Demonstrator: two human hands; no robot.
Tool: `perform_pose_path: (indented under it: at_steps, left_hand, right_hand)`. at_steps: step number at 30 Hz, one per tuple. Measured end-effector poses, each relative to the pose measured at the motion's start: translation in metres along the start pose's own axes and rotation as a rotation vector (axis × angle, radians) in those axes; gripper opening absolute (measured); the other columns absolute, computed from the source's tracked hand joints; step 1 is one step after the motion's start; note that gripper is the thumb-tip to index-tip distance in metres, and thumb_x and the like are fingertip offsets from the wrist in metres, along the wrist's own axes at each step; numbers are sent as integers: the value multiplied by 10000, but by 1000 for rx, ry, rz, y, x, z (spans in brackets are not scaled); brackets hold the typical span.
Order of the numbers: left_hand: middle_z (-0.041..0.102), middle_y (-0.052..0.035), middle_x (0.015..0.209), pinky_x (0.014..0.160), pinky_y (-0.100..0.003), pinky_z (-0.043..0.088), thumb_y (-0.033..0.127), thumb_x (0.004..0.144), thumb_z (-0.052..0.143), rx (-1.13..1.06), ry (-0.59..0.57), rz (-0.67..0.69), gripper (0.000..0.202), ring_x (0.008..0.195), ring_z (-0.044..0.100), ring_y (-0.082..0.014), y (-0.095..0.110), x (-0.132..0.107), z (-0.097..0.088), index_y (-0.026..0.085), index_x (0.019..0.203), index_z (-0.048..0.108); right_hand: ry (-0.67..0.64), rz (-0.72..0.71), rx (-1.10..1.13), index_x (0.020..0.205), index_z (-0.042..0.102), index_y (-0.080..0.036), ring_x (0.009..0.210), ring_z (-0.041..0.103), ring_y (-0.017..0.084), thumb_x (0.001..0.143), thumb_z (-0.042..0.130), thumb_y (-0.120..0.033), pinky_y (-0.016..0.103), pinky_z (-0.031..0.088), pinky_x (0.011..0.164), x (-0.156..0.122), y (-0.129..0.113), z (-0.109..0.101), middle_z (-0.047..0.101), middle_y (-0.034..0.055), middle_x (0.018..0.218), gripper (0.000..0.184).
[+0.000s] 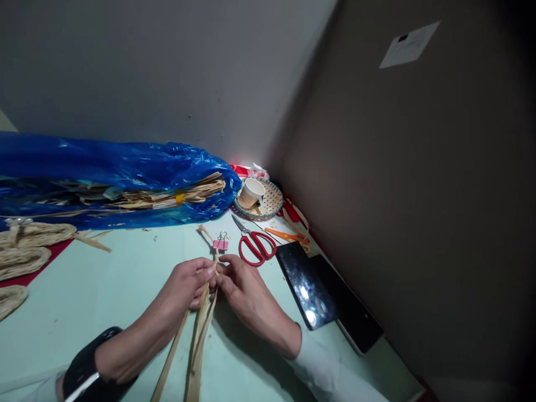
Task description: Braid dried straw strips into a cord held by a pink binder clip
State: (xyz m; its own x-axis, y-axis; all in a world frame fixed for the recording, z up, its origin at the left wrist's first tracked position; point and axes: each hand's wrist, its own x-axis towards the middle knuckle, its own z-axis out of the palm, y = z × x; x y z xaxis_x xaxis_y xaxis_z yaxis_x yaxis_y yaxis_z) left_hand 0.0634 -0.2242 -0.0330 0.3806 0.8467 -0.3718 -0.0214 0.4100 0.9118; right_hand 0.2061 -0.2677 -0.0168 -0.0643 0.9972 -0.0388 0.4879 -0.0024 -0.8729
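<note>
Both my hands meet over the table around a narrow braid of straw-coloured fibre strips (pixel 200 335). My left hand (pixel 188 285) pinches the braid from the left, its thumb and fingers closed on the strips. From the right, my right hand (pixel 243 287) grips the strips close beside the left fingertips. Loose strip ends trail down toward the table's near edge. Just beyond my fingers, a pink binder clip (pixel 220 244) is clamped on the braid, and the braid's short far end sticks out past it. The exact crossing of the strips is hidden by my fingers.
Red-handled scissors (pixel 256 247) lie right of the clip. Behind stand a woven basket (pixel 274 202) with a paper cup (pixel 252 191) and a blue plastic bag (pixel 167 153) of fibre. Two dark tablets (pixel 305 285) lie right, coiled braids (pixel 25 262) left. Walls border the table.
</note>
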Motion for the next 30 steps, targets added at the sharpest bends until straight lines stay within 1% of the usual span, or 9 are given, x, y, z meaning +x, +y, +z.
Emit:
perform_pose_path:
  at_steps: [3, 6, 11, 15, 17, 19, 23, 27, 30]
  left_hand:
    - [442, 94, 538, 433, -159, 200, 464, 645, 761, -17, -14, 26, 365, 430, 271, -26, 1, 0, 1, 166, 769, 590]
    - [404, 119, 534, 419, -161, 140, 447, 684, 730, -14, -21, 52, 341, 421, 209, -25, 2, -4, 3, 178, 813, 564]
    - [495, 113, 611, 427, -153, 153, 441, 781, 650, 42, 12, 82, 369, 425, 235, -35, 2, -10, 7, 209, 1020, 492]
    - [528, 110, 629, 432, -167, 155, 438, 803, 604, 140, 18, 98, 325, 417, 241, -44, 1, -10, 7, 225, 1000, 456]
    - [543, 100, 615, 429, -188, 169, 433, 814, 589, 216, 22, 110, 275, 409, 272, -60, 2, -9, 6, 224, 952, 476]
    - [566, 79, 606, 453, -214, 234, 403, 820, 590, 309, 41, 137, 207, 437, 361, -89, 4, -9, 5, 221, 880, 510]
    - [638, 26, 649, 649, -283, 386, 337, 825, 597, 472, 89, 222, 134, 660, 570, -182, 9, -10, 3, 224, 769, 553]
    - [671, 11, 674, 698, -317, 407, 321, 843, 551, 559, 105, 259, 107, 704, 619, -228, 12, -16, 4, 241, 773, 563]
    - [683, 13, 682, 712, -312, 406, 325, 854, 543, 607, 115, 285, 126, 712, 629, -231, 14, -21, 6, 249, 756, 562]
  right_hand:
    - [16, -3, -13, 1286, 560, -96, 912, 679, 201, 985, 475, -177, 289, 492, 795, 7, -3, 4, 736, 105, 993, 322]
    - [48, -21, -51, 1138, 636, -107, 880, 661, 207, 1009, 442, -195, 286, 466, 765, 10, -4, 5, 727, 109, 943, 248]
    - [38, -65, -97, 1029, 687, -135, 768, 643, 171, 984, 456, -118, 246, 420, 688, 9, -3, 1, 724, 66, 826, 237]
    - [14, -111, -124, 802, 689, -150, 645, 580, 136, 949, 490, -66, 235, 365, 629, 7, 0, -5, 700, 39, 728, 261]
    - [38, -120, -136, 729, 668, -150, 609, 533, 126, 923, 513, -51, 241, 335, 613, 7, 2, -5, 680, 34, 696, 267]
    - [70, -112, -130, 727, 669, -149, 582, 496, 120, 915, 524, -66, 246, 312, 594, 6, 3, -4, 668, 28, 681, 251]
    - [113, -54, -60, 743, 688, -146, 584, 515, 119, 929, 516, -116, 243, 322, 588, 6, 4, 0, 687, 28, 678, 256]
    - [99, -2, 40, 676, 677, -148, 610, 569, 119, 938, 554, -176, 221, 381, 609, 9, 2, 3, 700, 23, 662, 292]
    - [105, 39, 85, 637, 665, -147, 595, 579, 122, 903, 571, -135, 219, 402, 612, 12, 3, 4, 688, 20, 621, 283]
